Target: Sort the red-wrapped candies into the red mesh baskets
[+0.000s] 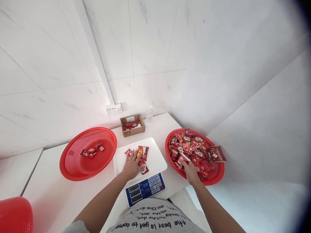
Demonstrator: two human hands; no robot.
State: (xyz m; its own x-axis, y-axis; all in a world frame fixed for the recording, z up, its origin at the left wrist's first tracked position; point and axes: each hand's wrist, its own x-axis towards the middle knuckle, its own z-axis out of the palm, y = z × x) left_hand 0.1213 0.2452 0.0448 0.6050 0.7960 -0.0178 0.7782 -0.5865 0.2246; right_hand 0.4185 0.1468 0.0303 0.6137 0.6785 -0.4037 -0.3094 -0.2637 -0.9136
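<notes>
My left hand (pixel 131 167) lies with fingers spread over small red snack packets on the white tray (pixel 155 153) of a digital scale (pixel 145 190). One packet (pixel 143 152) with a dark and white print shows beyond its fingertips, and a dark red packet (pixel 143 167) sits by the thumb. At the near left rim of a full red basket (pixel 217 178), my right hand (pixel 190 172) pinches a red snack packet (pixel 180 161) with a white edge. Its fingers are partly hidden. Many more red packets (pixel 190 147) are heaped in that basket.
Left of the scale, another red basket (pixel 75 173) holds several small packets (pixel 92 151). Behind the scale stand a cardboard box (pixel 133 131) with packets and a clear bottle (pixel 149 115). A flat red pack (pixel 218 153) leans over the full basket's right rim. Walls close off back and right.
</notes>
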